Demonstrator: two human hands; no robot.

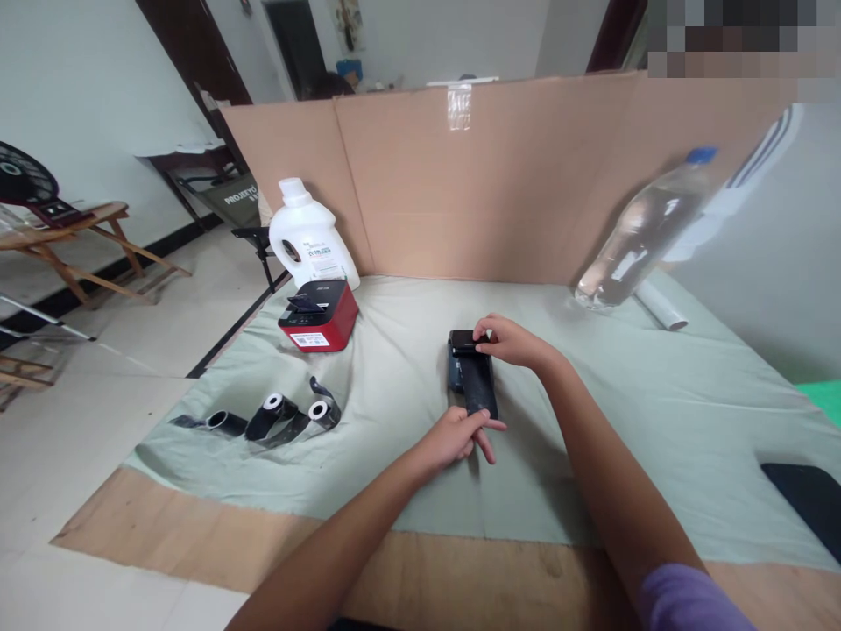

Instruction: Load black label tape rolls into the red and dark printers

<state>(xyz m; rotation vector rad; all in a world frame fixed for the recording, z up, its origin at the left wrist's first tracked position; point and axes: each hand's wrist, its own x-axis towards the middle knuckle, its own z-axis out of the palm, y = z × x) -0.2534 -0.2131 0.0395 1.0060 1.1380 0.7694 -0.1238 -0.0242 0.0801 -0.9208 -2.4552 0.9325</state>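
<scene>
A dark handheld device (455, 375), which looks like a card payment terminal, lies on the cloth in front of me. From its far end a wide black strip (479, 386) runs down over it towards me. My left hand (463, 436) pinches the near end of that strip between thumb and fingers, with other fingers stretched out. At the far end, my right hand (503, 340) has its fingertips closed on the edge of a glossy black lid or roll cover (462, 340). Whatever sits beneath those fingertips is hidden.
Several black rolls (274, 412) with loose tails lie at left. Behind them stand a red-and-black box-shaped machine (338, 317) and a white jug (315, 237). A clear bottle (640, 232) leans against the cardboard wall (473, 193); a white tube (663, 305) and dark phone-like slab (805, 499) lie right.
</scene>
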